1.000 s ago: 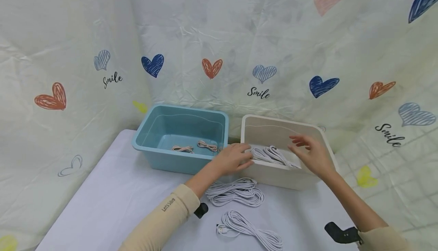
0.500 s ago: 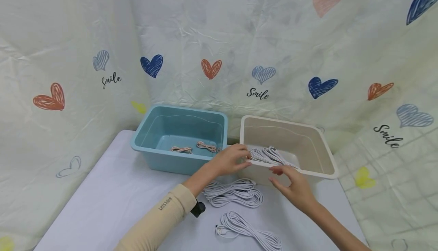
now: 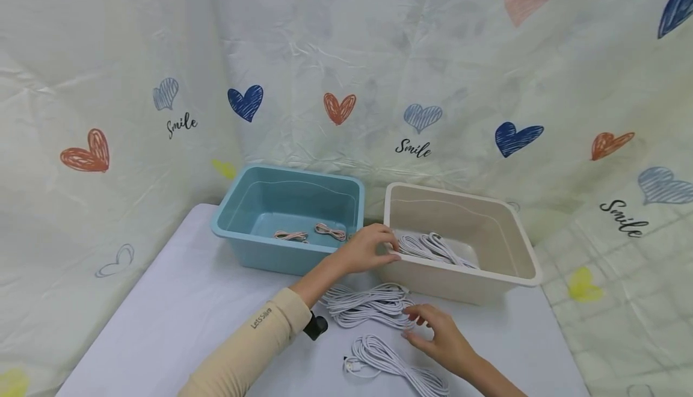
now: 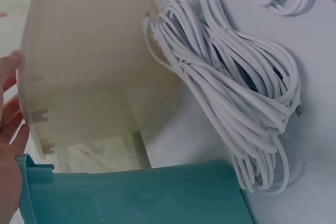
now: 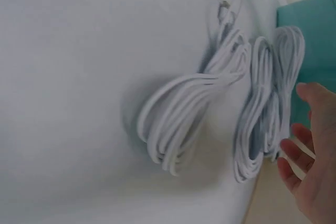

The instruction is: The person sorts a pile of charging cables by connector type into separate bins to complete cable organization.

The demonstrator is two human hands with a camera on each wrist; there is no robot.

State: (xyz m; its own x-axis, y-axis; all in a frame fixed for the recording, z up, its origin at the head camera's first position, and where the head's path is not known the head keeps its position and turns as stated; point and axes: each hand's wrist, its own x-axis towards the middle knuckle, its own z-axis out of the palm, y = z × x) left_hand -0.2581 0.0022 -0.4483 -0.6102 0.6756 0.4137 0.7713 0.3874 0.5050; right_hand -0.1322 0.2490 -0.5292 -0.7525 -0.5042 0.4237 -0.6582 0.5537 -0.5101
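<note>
My left hand [image 3: 391, 248] grips the near-left corner of the cream bin's rim [image 3: 460, 267], fingers curled over the edge; the left wrist view shows the left hand [image 4: 9, 124] against the cream bin's wall [image 4: 89, 61]. A bundle of white cables [image 3: 433, 246] lies inside that bin. My right hand [image 3: 414, 322] hovers with relaxed fingers at the right end of a white cable coil [image 3: 368, 304] on the table, holding nothing. In the right wrist view the right hand [image 5: 302, 156] is beside this coil [image 5: 268, 103]. A second white coil [image 3: 395, 364] lies nearer me.
A blue bin [image 3: 233, 228] stands left of the cream one, with two small pinkish cables [image 3: 308, 233] inside. The table [image 3: 178, 301] has a pale cloth. A heart-print sheet [image 3: 411, 84] hangs behind and at both sides.
My right hand has come out from over the cream bin and down to the table by the white coil. My left hand has stayed on the bin's rim.
</note>
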